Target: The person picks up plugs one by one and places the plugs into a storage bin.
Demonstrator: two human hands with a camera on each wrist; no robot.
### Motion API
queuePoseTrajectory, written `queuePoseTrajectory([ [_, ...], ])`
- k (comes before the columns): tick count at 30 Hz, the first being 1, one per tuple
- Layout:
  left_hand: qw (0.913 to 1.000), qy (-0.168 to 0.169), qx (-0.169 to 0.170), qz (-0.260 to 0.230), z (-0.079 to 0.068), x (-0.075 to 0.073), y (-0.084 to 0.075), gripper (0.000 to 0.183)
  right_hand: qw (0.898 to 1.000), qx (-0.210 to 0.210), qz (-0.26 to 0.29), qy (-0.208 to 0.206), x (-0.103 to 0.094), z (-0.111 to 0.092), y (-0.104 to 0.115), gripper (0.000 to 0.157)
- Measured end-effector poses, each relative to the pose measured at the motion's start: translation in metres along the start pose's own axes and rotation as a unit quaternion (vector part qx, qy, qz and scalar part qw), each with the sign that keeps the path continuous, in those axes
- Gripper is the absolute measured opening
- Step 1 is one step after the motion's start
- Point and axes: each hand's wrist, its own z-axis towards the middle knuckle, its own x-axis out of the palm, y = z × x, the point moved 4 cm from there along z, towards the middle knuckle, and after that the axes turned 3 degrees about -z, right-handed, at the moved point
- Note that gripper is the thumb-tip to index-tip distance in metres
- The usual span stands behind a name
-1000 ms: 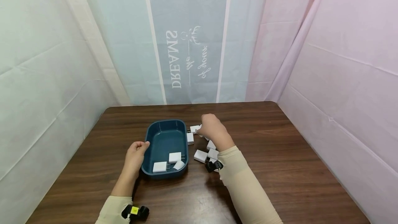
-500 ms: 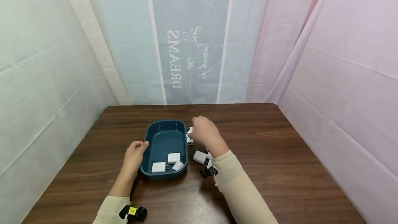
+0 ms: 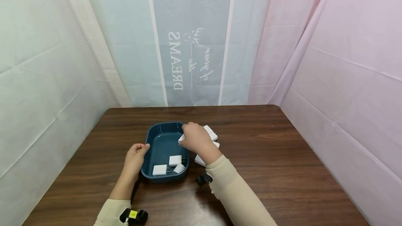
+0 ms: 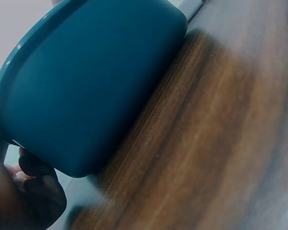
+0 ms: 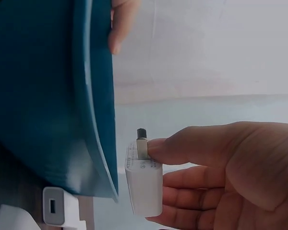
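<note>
Pale cloth (image 3: 194, 41) closes the back and both sides of the frame, and on it I read the word DREAMS, turned sideways and mirrored. Below it, a brown wood table (image 3: 267, 177) fills the lower part. Left of the centre I find the blue tray (image 3: 161, 145). With its thumb on the rim and its fingers bent, the left hand (image 3: 135, 158) holds the tray at its left side. Near the tray's right rim, the right hand (image 3: 196, 140) makes a narrow pinch on a white charger (image 5: 146, 191); from the right wrist I see its prong (image 5: 141, 143) beside the thumb, and the charger just beside the rim, not touching it.

Inside the tray, at its lower end, three other chargers lie: one to the left (image 3: 159, 170), one above (image 3: 175, 160), and one tilted at the right (image 3: 179, 168). More chargers (image 3: 210, 132) lie on the table to the right of the tray, but my right hand covers part of this group, so I cannot count them surely. Both forearms wear cream sleeves (image 3: 242, 191).
</note>
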Motion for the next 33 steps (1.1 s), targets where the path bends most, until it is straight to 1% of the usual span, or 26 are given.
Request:
queuePoseTrajectory([
  [6,1.0,-0.001,0.003,0.003,0.0,0.0,0.0,0.038,1.0,-0.016,-0.011,0.013,0.006,0.002,0.01,0.053],
  [12,1.0,-0.001,0.001,0.001,-0.001,-0.001,-0.001,0.038,0.999,-0.04,-0.016,0.015,0.014,0.003,0.021,0.048],
  [21,1.0,0.004,0.0,-0.002,-0.002,0.001,-0.002,0.038,0.998,-0.052,-0.025,0.027,0.026,0.005,0.031,0.045],
  [33,1.0,-0.002,-0.001,0.007,-0.003,0.0,-0.004,0.038,0.997,-0.063,-0.045,0.027,0.035,0.008,0.046,0.045],
])
